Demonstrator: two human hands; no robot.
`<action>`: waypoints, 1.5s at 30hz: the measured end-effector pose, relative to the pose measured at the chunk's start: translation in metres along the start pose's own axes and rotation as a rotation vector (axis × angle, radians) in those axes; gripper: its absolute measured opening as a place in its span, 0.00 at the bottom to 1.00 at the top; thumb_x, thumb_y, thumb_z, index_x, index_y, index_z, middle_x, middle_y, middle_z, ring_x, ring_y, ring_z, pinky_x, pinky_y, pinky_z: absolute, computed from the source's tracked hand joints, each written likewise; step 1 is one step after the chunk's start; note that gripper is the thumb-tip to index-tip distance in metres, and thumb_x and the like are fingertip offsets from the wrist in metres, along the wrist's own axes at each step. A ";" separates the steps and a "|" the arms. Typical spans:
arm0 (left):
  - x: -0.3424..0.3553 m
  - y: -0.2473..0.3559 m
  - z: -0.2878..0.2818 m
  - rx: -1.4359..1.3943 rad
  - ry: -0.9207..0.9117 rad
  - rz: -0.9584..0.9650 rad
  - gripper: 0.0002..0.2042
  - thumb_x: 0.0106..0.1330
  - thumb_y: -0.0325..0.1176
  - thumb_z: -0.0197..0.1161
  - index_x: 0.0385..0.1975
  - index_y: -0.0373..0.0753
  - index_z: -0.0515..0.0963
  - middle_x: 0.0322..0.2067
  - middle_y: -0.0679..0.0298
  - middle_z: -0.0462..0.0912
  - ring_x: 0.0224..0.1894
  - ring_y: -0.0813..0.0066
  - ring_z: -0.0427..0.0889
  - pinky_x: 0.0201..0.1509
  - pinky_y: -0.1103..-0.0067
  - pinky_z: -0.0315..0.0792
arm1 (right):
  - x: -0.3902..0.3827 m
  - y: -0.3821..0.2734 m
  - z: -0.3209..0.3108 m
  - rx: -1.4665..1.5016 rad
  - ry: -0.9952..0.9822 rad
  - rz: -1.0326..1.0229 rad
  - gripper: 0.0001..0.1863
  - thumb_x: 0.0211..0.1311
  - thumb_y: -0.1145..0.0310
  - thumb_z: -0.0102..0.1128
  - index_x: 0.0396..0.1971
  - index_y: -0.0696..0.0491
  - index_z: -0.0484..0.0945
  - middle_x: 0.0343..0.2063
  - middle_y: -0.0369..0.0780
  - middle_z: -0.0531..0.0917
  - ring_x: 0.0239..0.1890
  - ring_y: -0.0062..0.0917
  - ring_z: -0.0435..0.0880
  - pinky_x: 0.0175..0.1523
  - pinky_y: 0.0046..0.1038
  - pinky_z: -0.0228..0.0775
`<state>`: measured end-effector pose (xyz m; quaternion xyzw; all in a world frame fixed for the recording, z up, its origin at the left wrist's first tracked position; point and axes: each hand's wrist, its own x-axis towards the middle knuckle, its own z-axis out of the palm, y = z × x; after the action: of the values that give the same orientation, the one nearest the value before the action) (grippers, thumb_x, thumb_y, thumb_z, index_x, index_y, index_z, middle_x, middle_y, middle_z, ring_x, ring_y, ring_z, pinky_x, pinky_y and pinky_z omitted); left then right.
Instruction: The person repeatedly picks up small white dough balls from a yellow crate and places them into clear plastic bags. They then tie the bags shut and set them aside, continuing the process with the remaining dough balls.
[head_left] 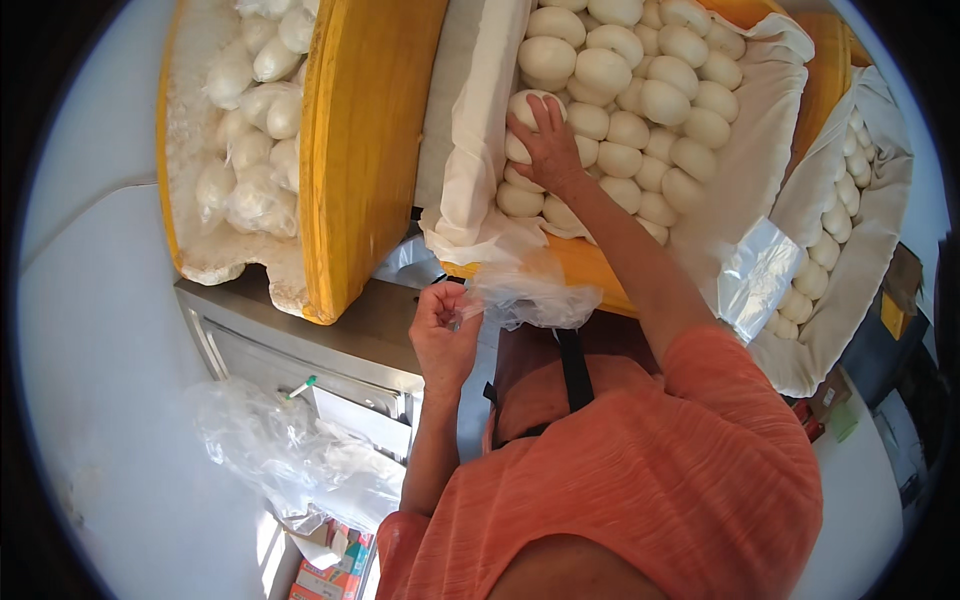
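Observation:
Rows of round white steamed buns [629, 130] fill a yellow box lined with white cloth [722, 237]. My right hand [552, 152] reaches across to the box's left side, its fingers curved over one bun [521, 108] there. Part of that bun is hidden under the fingers. Nearer to me, my left hand [446, 325] is closed, pinching the edge of a clear plastic bag [540, 290]. The bag hangs crumpled and slack at the front edge of the box.
On the left, a second yellow box [365, 140] holds buns in clear bags [268, 140]. A third cloth-lined box with buns [838, 225] stands at right, beside a stack of flat clear bags [758, 280]. Loose plastic [300, 455] hangs by a metal cabinet [290, 335].

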<state>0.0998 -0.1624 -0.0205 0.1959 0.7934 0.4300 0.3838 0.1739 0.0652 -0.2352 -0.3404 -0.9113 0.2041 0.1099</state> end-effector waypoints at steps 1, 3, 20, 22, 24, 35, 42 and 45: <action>0.001 0.001 -0.002 -0.095 -0.013 -0.058 0.08 0.57 0.18 0.61 0.35 0.32 0.75 0.29 0.66 0.78 0.30 0.84 0.76 0.36 0.87 0.70 | -0.003 0.004 0.002 0.005 -0.002 -0.047 0.41 0.28 0.57 0.78 0.51 0.41 0.71 0.59 0.45 0.58 0.61 0.47 0.56 0.51 0.46 0.67; 0.007 0.015 -0.007 -0.189 -0.126 -0.144 0.06 0.58 0.20 0.61 0.35 0.32 0.74 0.29 0.66 0.79 0.28 0.82 0.77 0.35 0.86 0.72 | 0.007 0.013 -0.006 0.183 0.063 0.043 0.36 0.30 0.60 0.76 0.48 0.42 0.74 0.57 0.44 0.61 0.59 0.45 0.59 0.53 0.43 0.68; 0.035 0.033 0.022 0.106 -0.158 0.193 0.11 0.61 0.33 0.60 0.21 0.32 0.72 0.14 0.69 0.69 0.19 0.84 0.64 0.23 0.81 0.62 | -0.154 -0.077 -0.241 1.746 -0.092 0.161 0.40 0.33 0.55 0.68 0.53 0.58 0.73 0.58 0.46 0.69 0.57 0.32 0.71 0.61 0.32 0.60; 0.015 0.043 0.021 0.165 -0.252 0.268 0.13 0.63 0.34 0.60 0.20 0.32 0.70 0.13 0.66 0.67 0.19 0.82 0.62 0.23 0.80 0.62 | -0.159 -0.089 -0.215 1.505 -0.168 0.156 0.37 0.37 0.60 0.67 0.53 0.57 0.72 0.58 0.46 0.68 0.58 0.32 0.69 0.61 0.31 0.59; -0.023 0.063 0.014 0.206 -0.335 0.385 0.14 0.64 0.34 0.59 0.20 0.33 0.69 0.13 0.64 0.66 0.19 0.81 0.62 0.22 0.79 0.62 | -0.156 -0.094 -0.194 1.286 -0.155 0.200 0.33 0.38 0.63 0.66 0.51 0.58 0.73 0.57 0.47 0.68 0.57 0.34 0.70 0.60 0.31 0.61; -0.084 0.065 0.032 0.050 -0.519 0.643 0.10 0.67 0.32 0.57 0.23 0.35 0.71 0.15 0.69 0.68 0.20 0.84 0.64 0.25 0.82 0.63 | -0.167 -0.121 -0.193 0.861 0.016 0.181 0.31 0.46 0.64 0.70 0.51 0.59 0.72 0.48 0.42 0.77 0.49 0.26 0.75 0.55 0.25 0.65; -0.088 0.025 0.037 -0.055 -0.481 0.534 0.06 0.68 0.32 0.56 0.33 0.35 0.72 0.20 0.70 0.70 0.24 0.85 0.65 0.28 0.85 0.63 | -0.153 -0.143 -0.187 0.570 0.381 0.425 0.26 0.45 0.58 0.69 0.41 0.59 0.76 0.40 0.43 0.76 0.41 0.34 0.76 0.48 0.29 0.69; -0.085 0.038 0.051 -0.275 -0.510 0.389 0.06 0.69 0.32 0.53 0.31 0.37 0.71 0.19 0.72 0.68 0.21 0.87 0.63 0.28 0.85 0.62 | -0.151 -0.131 -0.163 0.419 0.193 0.475 0.28 0.44 0.51 0.67 0.41 0.56 0.76 0.40 0.44 0.76 0.42 0.39 0.77 0.48 0.33 0.70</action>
<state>0.1925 -0.1686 0.0316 0.3912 0.5544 0.5351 0.5033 0.2659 -0.0768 -0.0404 -0.5311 -0.7299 0.3740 0.2127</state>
